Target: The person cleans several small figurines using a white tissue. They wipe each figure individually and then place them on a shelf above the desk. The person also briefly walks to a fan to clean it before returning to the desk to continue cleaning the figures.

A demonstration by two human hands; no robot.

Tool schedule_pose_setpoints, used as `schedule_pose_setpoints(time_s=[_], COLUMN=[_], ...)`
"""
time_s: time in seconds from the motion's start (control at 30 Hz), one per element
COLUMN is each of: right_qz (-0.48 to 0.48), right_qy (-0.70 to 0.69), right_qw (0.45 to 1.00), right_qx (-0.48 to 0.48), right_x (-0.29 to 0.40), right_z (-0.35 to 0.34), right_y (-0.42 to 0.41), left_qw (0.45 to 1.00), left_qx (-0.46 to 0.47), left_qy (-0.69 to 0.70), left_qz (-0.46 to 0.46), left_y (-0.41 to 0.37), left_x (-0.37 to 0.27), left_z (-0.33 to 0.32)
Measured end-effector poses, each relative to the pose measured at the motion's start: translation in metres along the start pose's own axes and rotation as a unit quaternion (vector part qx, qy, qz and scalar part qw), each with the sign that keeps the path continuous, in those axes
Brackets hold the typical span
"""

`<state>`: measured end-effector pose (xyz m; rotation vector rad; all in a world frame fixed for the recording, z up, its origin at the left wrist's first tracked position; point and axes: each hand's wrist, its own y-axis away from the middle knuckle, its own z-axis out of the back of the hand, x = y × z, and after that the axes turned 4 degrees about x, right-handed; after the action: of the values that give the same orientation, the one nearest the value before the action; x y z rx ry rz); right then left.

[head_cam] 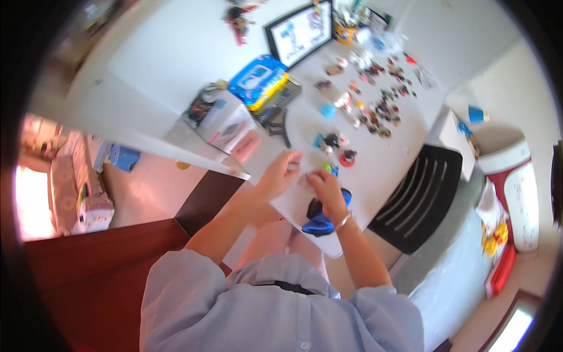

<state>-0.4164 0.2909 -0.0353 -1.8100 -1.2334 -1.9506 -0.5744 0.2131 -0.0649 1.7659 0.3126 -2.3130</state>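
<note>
My left hand hovers over the near end of the white table, fingers curled and blurred; whether anything is in it cannot be made out. Close beside it, my right hand, with a bracelet at the wrist, pinches a small translucent piece, possibly plastic film. Below and partly behind the right hand lies a blue and black cloth item. A green and blue small object shows just beyond the right fingers. Farther up are a red-based figurine and a few small dark and white toys.
Many small trinkets are scattered over the table's far part. A blue wipes pack, a clear box and a black claw-like item stand left. Behind is a framed screen or picture. A black chair back borders the right edge.
</note>
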Motion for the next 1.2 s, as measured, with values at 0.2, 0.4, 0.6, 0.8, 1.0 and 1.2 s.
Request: schedule_pose_setpoints(time_s=[0.2, 0.4, 0.6, 0.8, 1.0, 1.2], right_qz=[-0.095, -0.163, -0.181, -0.191, -0.174, -0.228], right_qy=[-0.160, -0.219, -0.097, -0.139, -0.057, -0.033], right_qw=[0.975, 0.933, 0.936, 0.897, 0.886, 0.886], right_qx=[0.120, 0.233, 0.287, 0.373, 0.427, 0.402], right_x=[-0.035, -0.044, -0.042, -0.043, -0.028, -0.020], right_z=[-0.070, -0.189, -0.347, -0.524, -0.636, -0.714], right_y=[0.039, 0.040, 0.006, -0.016, -0.064, -0.132], left_qw=[0.986, 0.937, 0.920, 0.890, 0.902, 0.895], left_qx=[0.020, -0.143, -0.246, -0.284, -0.293, -0.266], left_qy=[0.098, 0.247, 0.252, 0.316, 0.274, 0.317], left_qz=[0.131, 0.202, 0.172, 0.164, 0.162, 0.169], left_y=[0.125, 0.195, 0.249, 0.330, 0.368, 0.342], left_x=[-0.001, 0.000, 0.030, 0.029, 0.048, 0.083], left_z=[0.041, 0.129, 0.250, 0.390, 0.498, 0.594])
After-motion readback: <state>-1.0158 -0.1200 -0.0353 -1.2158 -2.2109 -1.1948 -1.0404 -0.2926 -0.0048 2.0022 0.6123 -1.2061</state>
